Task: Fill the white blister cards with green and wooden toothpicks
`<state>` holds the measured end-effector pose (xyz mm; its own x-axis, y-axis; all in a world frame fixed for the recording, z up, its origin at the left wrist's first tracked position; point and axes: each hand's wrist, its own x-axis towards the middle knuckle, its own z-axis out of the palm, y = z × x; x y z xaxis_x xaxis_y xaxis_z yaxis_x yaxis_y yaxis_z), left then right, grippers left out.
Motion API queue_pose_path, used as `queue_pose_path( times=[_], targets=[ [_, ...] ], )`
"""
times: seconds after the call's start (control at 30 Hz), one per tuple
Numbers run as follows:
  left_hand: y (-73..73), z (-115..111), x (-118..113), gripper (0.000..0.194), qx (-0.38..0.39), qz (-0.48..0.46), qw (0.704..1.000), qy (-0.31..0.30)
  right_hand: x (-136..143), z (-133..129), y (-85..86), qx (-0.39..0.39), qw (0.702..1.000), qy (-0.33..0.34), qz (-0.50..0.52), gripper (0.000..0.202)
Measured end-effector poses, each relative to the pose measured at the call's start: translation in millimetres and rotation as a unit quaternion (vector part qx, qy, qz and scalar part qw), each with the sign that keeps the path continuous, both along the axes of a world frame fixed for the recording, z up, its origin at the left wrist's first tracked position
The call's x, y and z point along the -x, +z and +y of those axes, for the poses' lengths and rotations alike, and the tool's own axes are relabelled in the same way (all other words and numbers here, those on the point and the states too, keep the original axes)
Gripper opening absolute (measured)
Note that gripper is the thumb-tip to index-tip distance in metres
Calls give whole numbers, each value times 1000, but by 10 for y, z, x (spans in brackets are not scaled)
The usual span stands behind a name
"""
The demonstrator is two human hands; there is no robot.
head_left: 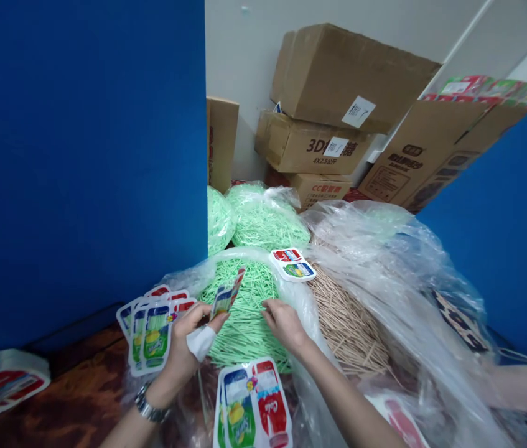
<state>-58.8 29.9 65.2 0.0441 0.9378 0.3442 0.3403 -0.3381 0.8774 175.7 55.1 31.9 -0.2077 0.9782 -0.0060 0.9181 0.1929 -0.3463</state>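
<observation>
My left hand (187, 339) grips a printed drink-picture packet (226, 297), seen nearly edge-on. Something white and crumpled (201, 342) lies against that palm. Over an opened clear bag of thin green sticks (244, 336), my right hand (285, 325) hovers with its fingers curled together; whether they pinch a stick is too small to see. Below the hands lies a stack of packets (252, 404) with lemon-lime and cola bottle pictures. More such packets (153, 333) are fanned out at the left, and another small stack (292, 264) rests on the bag's far edge.
Brown sticks (347, 317) fill a clear plastic bag (412, 280) on the right, where another person's arm (519, 386) reaches in. Further green bags (267, 218) and stacked cartons (328, 143) stand behind. Blue panels (86, 155) flank both sides. More packets (6, 386) lie lower left.
</observation>
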Motion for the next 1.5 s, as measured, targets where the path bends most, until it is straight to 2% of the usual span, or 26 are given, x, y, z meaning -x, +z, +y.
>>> queue_pose_path(
  times=[0.1, 0.27, 0.4, 0.5, 0.6, 0.73, 0.83, 0.93, 1.0, 1.07, 1.1, 1.13, 1.2, 1.27, 1.37, 1.5],
  targets=[
    [10, -12, 20, 25, -5, 1, 1000, 6, 90, 74, -119, 11, 999, -9, -41, 18],
    [-45, -17, 74, 21, 4, -7, 1000, 20, 168, 96, 0, 10, 996, 8, -94, 28],
    [-47, -2, 74, 21, -10, -9, 998, 53, 342, -35, 66, 22, 989, 91, -119, 19],
    [-7, -10, 61, 22, -20, -12, 999, 46, 448, -119, 38, 37, 980, 137, -142, 13],
    [-8, -22, 71, 20, -25, -7, 999, 31, 416, -140, 22, 31, 975, 150, -160, 17],
    [-93, -21, 74, 18, -24, 4, 999, 24, 311, -135, -4, 20, 970, 186, -159, 17],
    [-130, -27, 43, 20, -52, 19, 998, 13, 290, -137, -45, 10, 970, 199, -141, 15],
    [-119, -49, 21, 15, -82, 27, 996, -20, 219, -135, 2, -8, 976, 187, -107, 15],
    [-106, -66, 19, 12, -89, 29, 995, -37, 119, -142, 130, -23, 982, 174, -76, 15],
    [-101, -79, 15, 16, -81, 31, 996, -37, 22, -167, 329, -49, 989, 138, 17, 15],
    [-100, -84, 6, 19, -68, 33, 997, -33, -6, -187, 444, -70, 986, 101, 110, 18],
    [-99, -90, -9, 22, -52, 36, 998, -31, -13, -210, 561, -94, 972, 59, 207, 28],
    [-97, -103, -57, 28, -18, 41, 998, -33, 40, -259, 777, -144, 920, -12, 365, 47],
    [-92, -119, -121, 30, 6, 43, 998, -50, 152, -294, 931, -178, 878, -24, 444, 54],
    [-89, -147, -202, 29, 19, 33, 996, -79, 314, -304, 1010, -222, 856, 31, 465, 50],
    [-104, -167, -230, 29, 25, 20, 996, -89, 392, -291, 942, -249, 874, 71, 411, 43]
  ],
)
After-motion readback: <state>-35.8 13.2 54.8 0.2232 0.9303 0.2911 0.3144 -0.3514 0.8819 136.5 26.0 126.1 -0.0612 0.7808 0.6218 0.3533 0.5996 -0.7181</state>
